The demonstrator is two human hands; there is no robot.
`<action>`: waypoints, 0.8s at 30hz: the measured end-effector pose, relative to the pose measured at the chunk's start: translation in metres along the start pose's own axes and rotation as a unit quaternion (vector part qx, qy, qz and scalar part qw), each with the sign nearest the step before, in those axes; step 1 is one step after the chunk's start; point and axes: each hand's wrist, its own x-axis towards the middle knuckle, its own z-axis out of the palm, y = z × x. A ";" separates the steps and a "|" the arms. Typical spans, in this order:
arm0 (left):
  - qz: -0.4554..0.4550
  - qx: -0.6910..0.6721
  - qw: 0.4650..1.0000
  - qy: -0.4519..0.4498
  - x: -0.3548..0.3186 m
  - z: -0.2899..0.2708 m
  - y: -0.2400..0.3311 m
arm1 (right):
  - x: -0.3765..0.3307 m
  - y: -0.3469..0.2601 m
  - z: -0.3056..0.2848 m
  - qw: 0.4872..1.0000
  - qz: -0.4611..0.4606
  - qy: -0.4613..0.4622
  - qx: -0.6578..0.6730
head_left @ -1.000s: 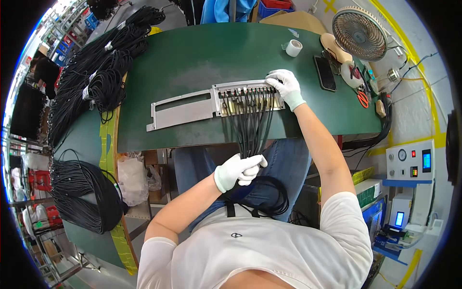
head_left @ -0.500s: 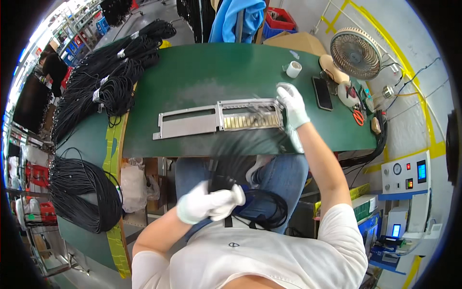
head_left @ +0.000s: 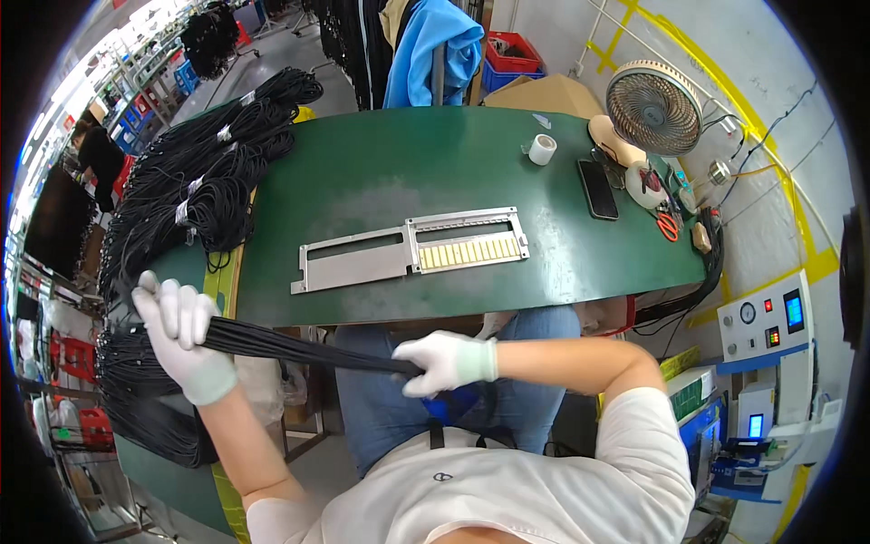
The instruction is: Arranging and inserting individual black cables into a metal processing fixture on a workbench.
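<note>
A bundle of thin black cables [head_left: 299,348] is stretched over my lap, just in front of the table's near edge. My left hand [head_left: 181,335], in a white glove, is at the bundle's left end beside the cable piles, its fingers curled about the strands. At the other end my white-gloved right hand [head_left: 442,363] grips the bundle in a closed fist. Beyond both hands, a flat silver metal fixture [head_left: 355,263] lies on the green table [head_left: 381,163]. Its right section holds a row of yellowish strips [head_left: 467,252]. Neither hand touches the fixture.
Tied coils of black cable [head_left: 208,163] cover the left side table, with another coil [head_left: 145,390] nearer me. At the right stand a fan [head_left: 654,107], a tape roll [head_left: 542,150], a phone [head_left: 598,189] and orange-handled scissors [head_left: 668,226]. A control box [head_left: 766,317] is far right.
My left hand has moved left and up with the cables. My right hand has come down from the fixture's right end and now grips the bundle. The loose, swinging cables are now drawn straight.
</note>
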 end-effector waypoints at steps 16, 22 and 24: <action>-0.119 -0.015 0.963 0.243 0.179 -0.165 -0.203 | 0.049 0.046 -0.397 0.629 0.216 0.362 -0.654; -0.471 0.191 0.814 0.281 0.149 -0.217 -0.238 | 0.084 0.203 -0.371 0.812 0.307 0.270 -0.416; -0.494 0.385 0.753 0.202 0.140 -0.186 -0.215 | 0.077 0.196 -0.370 0.802 0.320 0.241 -0.443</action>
